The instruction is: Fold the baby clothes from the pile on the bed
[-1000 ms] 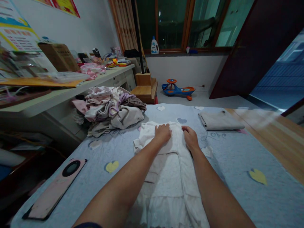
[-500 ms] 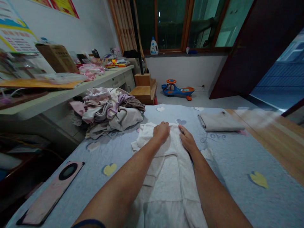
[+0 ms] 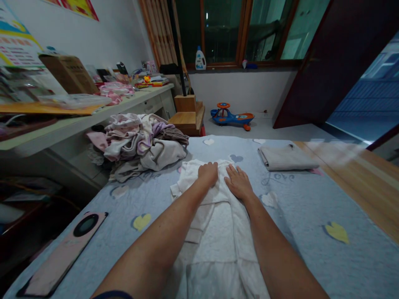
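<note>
Two bare hands work at the centre of the frame on a white garment (image 3: pixel 216 220) laid out lengthwise, which runs from the middle down to the bottom edge. The left hand (image 3: pixel 208 174) rests near the garment's top edge with its fingers curled under; whether they pinch any fabric cannot be told. The right hand (image 3: pixel 239 182) lies just beside it, palm down and opened flat, fingers a little spread on the cloth, gripping nothing. Both forearms reach in from the bottom of the frame, a dark band (image 3: pixel 114 295) circling the left one.

Beneath the garment spreads a pale blue sheet (image 3: pixel 299 220) printed with yellow, white and grey-blue hearts. A folded grey cloth (image 3: pixel 287 158) lies on it at right of centre. Left of centre is a heaped pile of clothes (image 3: pixel 143 143) in pink, grey, lilac and brown. A pink phone (image 3: pixel 67 253) with a big round camera sits at lower left.

Farther out, a cluttered desk (image 3: pixel 151 94) fills the upper left. At upper centre, a blue and orange ride-on toy (image 3: pixel 233 118) stands on the floor below a window (image 3: pixel 222 37).
</note>
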Available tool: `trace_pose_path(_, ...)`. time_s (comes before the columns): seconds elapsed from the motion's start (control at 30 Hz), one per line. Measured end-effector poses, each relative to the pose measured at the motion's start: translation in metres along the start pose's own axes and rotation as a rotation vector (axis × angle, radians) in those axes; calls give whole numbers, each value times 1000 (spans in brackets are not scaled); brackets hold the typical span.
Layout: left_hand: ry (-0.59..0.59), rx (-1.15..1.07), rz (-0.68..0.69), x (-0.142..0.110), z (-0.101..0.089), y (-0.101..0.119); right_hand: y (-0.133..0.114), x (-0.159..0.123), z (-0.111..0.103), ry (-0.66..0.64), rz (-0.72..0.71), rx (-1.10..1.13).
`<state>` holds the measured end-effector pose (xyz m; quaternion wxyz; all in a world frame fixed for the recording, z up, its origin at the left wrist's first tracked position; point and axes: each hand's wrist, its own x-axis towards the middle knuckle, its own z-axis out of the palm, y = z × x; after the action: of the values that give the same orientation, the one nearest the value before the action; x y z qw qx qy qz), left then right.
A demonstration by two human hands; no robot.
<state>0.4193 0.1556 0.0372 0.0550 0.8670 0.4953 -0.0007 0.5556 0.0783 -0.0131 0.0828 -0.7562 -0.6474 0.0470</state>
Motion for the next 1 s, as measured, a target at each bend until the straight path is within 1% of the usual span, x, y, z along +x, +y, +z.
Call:
trace_pose_path(0.13,-66,-10,8,-4,-9,-14,-1,-1,-1,19,-7,-15)
trace_pose_path(0.27,-121,-6,17,-11,-17,-40,-1,-2,-2,23,-3,-4)
trace_pose_path(0.37,-119,3,49,-20,-24,-59,0,-2,-1,30,-2,4)
trace_pose_path(0.43,-96,5,73,-26,-28,-67,1,-2,0,37,-6,5)
trace_pose_path(0.5,-43,-23,112,-32,-31,-73,3,-1,2,43,-10,5)
trace_pose_path(0.57,32,-101,159,-37,-34,-79,4,0,3,52,-14,4)
trace_pose_path(0.63,100,-203,175,-43,-36,-86,5,1,5,62,-15,3)
trace_pose_path(0.73,114,-287,98,-53,-34,-104,5,1,7,76,-18,-6)
trace_pose_path(0.83,87,-375,-31,-64,-26,-124,5,2,8,81,-12,-21)
trace_pose_path(0.93,33,-617,-121,-75,-17,-138,4,2,8,77,-7,-27)
trace_pose_path(1.0,-7,-814,-139,-83,-14,-139,5,2,8,74,-8,-21)
